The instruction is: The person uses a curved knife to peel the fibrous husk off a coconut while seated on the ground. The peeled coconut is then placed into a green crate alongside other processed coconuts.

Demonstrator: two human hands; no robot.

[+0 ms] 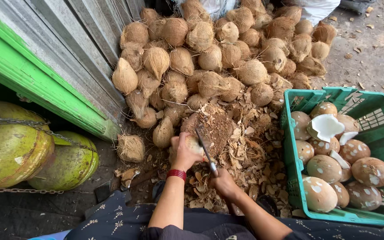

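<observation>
The left hand (184,153) is closed around a coconut (195,144), pressing it against a wooden block (214,126). Just right of it, the right hand (223,182) grips a knife (205,149), blade touching the coconut. Beyond lies a heap of husked coconuts (218,53); further right, a green crate (378,133) of peeled ones.

**One head-worn camera, looking steeply down**

A single view comes from the person's head, tilted steeply downward and forward over the lap. It sits close above the left hand (184,153) and right hand (223,183) at lower centre. The coconut pile (210,58) fills the far side, the green crate (381,133) the right edge.
</observation>
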